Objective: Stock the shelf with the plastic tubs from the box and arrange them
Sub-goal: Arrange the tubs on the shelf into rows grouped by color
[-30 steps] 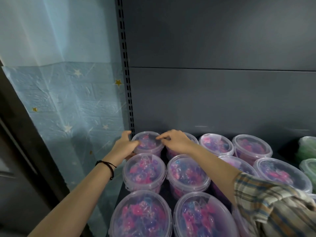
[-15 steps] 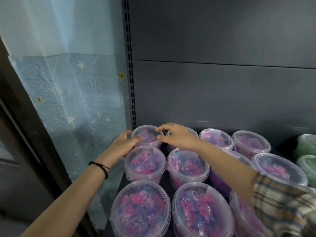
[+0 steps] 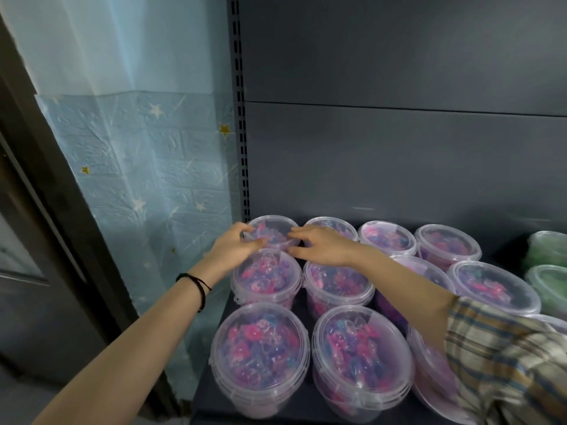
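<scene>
The corner tub (image 3: pixel 273 231) stands in the middle of the frame, in the back left corner of the shelf (image 3: pixel 211 406). It is close to the slotted post (image 3: pixel 241 133) and the grey back panel (image 3: pixel 399 164). More tubs (image 3: pixel 267 277) of pink and blue pieces crowd its front and right sides, with only narrow gaps between them. The left column runs just beside the shelf's left edge. Above the lids there is open room.

The left hand (image 3: pixel 233 250) curls its fingers over the tub's left rim. The right hand (image 3: pixel 319 245) grips the right rim, fingers above and thumb below, so both hands are clamped on it.

The hands and the tub in front hide its wall, so I cannot tell whether it rests on the shelf. The right arm and plaid sleeve (image 3: pixel 506 357) cover several tubs at lower right. The right edge of the frame cuts off the green tubs (image 3: pixel 549 250).

The corner tub is upright, lid up, its axis vertical.
</scene>
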`<state>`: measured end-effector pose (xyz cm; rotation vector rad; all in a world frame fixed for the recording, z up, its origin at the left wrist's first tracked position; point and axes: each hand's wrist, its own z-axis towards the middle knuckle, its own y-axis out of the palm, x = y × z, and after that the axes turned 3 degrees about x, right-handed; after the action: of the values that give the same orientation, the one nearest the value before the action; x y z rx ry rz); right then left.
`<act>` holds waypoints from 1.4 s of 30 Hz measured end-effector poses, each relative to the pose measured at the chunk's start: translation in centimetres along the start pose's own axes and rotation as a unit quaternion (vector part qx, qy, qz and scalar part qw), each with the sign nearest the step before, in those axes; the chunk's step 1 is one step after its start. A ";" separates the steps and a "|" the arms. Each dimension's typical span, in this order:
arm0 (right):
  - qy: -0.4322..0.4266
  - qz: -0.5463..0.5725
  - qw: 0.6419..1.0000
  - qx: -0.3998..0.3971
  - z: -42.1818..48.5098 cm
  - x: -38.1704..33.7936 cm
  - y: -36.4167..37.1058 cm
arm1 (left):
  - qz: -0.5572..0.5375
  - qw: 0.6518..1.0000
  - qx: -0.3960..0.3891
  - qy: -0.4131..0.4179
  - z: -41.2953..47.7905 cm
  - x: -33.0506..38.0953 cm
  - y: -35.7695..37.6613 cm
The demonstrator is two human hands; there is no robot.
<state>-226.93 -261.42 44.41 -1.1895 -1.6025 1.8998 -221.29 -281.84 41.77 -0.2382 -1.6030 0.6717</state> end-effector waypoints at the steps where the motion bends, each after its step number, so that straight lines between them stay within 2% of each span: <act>1: 0.000 0.006 1.000 -0.007 -0.2 0.0 0.0 | 0.000 1.000 -0.003 0.005 0.0 -0.1 0.0; 4: -0.030 0.069 0.997 -0.013 -1.1 -0.5 -0.5 | -0.004 1.000 -0.009 0.017 -0.2 -0.1 -0.2; 6: -0.066 0.103 0.992 -0.043 -2.3 -1.3 -1.1 | 0.000 1.000 -0.004 0.024 -0.1 0.1 -0.2; 9: -0.112 0.061 0.986 -0.104 -3.9 -2.3 -1.5 | -0.003 1.000 -0.017 0.019 -0.3 0.6 -0.3; 14: -0.112 0.023 0.991 -0.068 -4.5 -2.6 -1.4 | -0.057 0.998 0.005 -0.019 -2.5 0.5 -0.5; 20: -0.094 0.042 0.994 -0.029 -5.4 -3.6 -0.6 | -0.119 0.992 0.029 0.009 -6.0 -1.1 -0.4; 25: -0.092 0.037 0.995 -0.031 -5.7 -4.4 -0.8 | -0.137 0.989 0.042 0.029 -7.1 -0.7 -0.4; 29: -0.137 0.086 0.987 0.011 -7.9 -5.7 -2.0 | -0.118 0.992 0.034 0.040 -7.7 -0.6 -0.5; 31: -0.170 0.097 0.981 -0.015 -10.1 -6.7 -2.6 | -0.128 0.990 0.049 0.025 -8.4 -0.6 -0.3; 33: -0.196 0.074 0.976 -0.064 -12.2 -7.7 -2.7 | -0.151 0.986 0.061 0.030 -8.9 -0.8 -0.2; 35: -0.229 0.005 0.970 -0.084 -13.6 -8.4 -1.8 | -0.152 0.986 0.058 0.040 -9.3 -1.2 0.0; 38: -0.246 -0.098 0.964 -0.016 -14.8 -8.9 0.7 | -0.137 0.988 0.057 0.033 -9.5 -1.5 0.1; 40: -0.240 -0.102 0.965 0.027 -15.1 -9.2 1.8 | -0.143 0.988 0.048 0.027 -9.4 -1.6 0.0; 42: -0.238 -0.067 0.969 0.019 -15.0 -9.1 1.9 | -0.141 0.989 0.040 0.021 -9.4 -1.6 -0.2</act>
<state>-209.49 -259.56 46.01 -0.6131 -1.8112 2.2253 -211.97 -280.25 40.64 0.0328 -1.5293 0.5072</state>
